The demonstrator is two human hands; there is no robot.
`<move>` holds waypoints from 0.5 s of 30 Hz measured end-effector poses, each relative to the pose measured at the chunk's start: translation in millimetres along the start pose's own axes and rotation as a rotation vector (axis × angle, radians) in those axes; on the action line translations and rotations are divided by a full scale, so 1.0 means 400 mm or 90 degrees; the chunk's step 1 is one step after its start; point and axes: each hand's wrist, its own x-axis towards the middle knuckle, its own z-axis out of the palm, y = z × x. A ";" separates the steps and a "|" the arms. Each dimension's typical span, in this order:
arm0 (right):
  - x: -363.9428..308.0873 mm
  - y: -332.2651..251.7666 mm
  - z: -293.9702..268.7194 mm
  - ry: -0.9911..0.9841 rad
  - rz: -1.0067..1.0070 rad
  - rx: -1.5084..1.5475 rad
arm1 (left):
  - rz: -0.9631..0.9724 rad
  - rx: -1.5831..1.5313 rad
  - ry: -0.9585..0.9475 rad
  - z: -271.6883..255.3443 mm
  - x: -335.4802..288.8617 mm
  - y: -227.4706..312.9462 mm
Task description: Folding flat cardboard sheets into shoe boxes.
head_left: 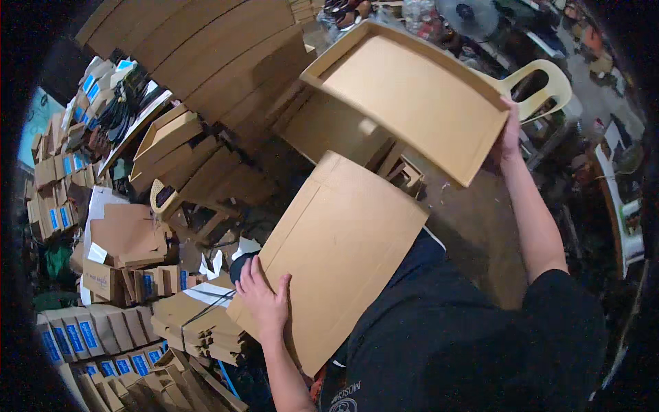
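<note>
My right hand [509, 134] grips the right edge of a folded brown cardboard tray [412, 96] with raised side walls, held up in front of me. On my lap lies a flat brown cardboard sheet [343, 247], and my left hand [264, 299] presses on its lower left corner with the fingers spread. The tray hangs above and beyond the flat sheet, apart from it.
Tall stacks of flat cardboard [206, 55] lean at the back left. Folded trays [168, 141] pile beside them. Small boxes with blue labels [75, 336] crowd the left floor, next to a tied cardboard bundle [195, 319]. A cream plastic chair [542, 86] and a fan [468, 15] stand behind.
</note>
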 end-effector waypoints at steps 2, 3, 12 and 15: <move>-0.009 -0.014 -0.018 0.060 0.017 0.069 | -0.012 -0.035 -0.056 -0.001 -0.001 0.002; 0.017 0.001 -0.052 0.057 -0.033 0.023 | -0.005 -0.026 -0.049 0.003 -0.003 -0.002; 0.195 0.119 -0.197 -0.100 -0.182 -0.019 | -0.003 -0.063 -0.030 0.008 0.046 0.014; 0.255 0.120 -0.214 -0.171 -0.195 -0.042 | -0.026 -0.067 -0.041 -0.005 0.054 0.006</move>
